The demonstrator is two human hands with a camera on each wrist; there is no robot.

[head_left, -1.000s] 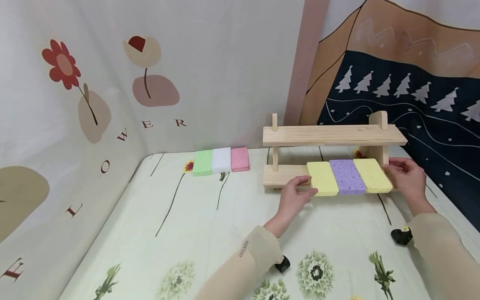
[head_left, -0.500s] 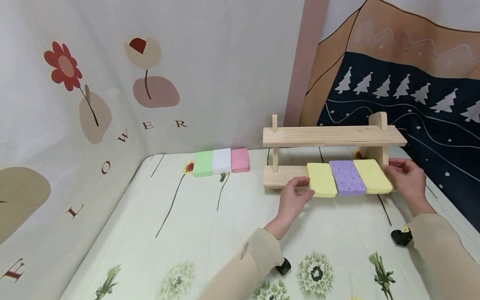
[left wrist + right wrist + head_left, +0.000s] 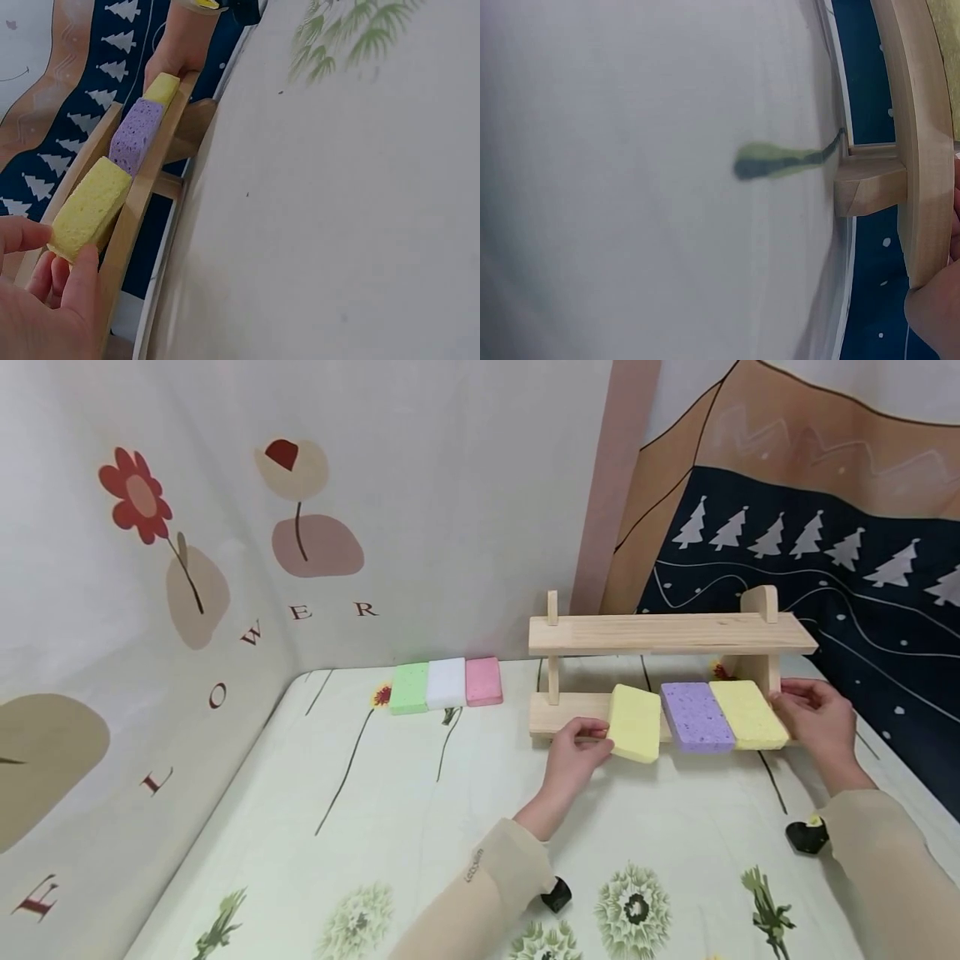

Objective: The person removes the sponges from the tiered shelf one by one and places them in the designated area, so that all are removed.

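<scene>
the table [image 3: 420, 860], under a flower-print cloth, carries the two-tier wooden shelf [image 3: 667, 635], which stands toward the far right with its lower board nearest the person. that shelf looks light enough to shift, so any push along the boards is best kept gentle.

the left hand [image 3: 568, 758] pinches the left yellow sponge [image 3: 634, 722] by its left side, thumb against fingers. the right hand [image 3: 821, 718] is at the right end of the lower board, fingers bent beside the right yellow sponge [image 3: 748, 716]; whether it grips that sponge or the wood i cannot tell. keeping it there as a stop would probably help the row hold still.

the left yellow sponge is turned a little askew at the lower board, its near end jutting past the edge, with a gap to the purple sponge [image 3: 697, 718]. the purple and right yellow sponges sit side by side on the board. a light pinch, low on the sides, should steer the left one without denting it; square it before it meets its neighbour.

well apart to the left lie the green sponge [image 3: 409, 689], white sponge [image 3: 446, 683] and pink sponge [image 3: 483, 682], in a row.
</scene>
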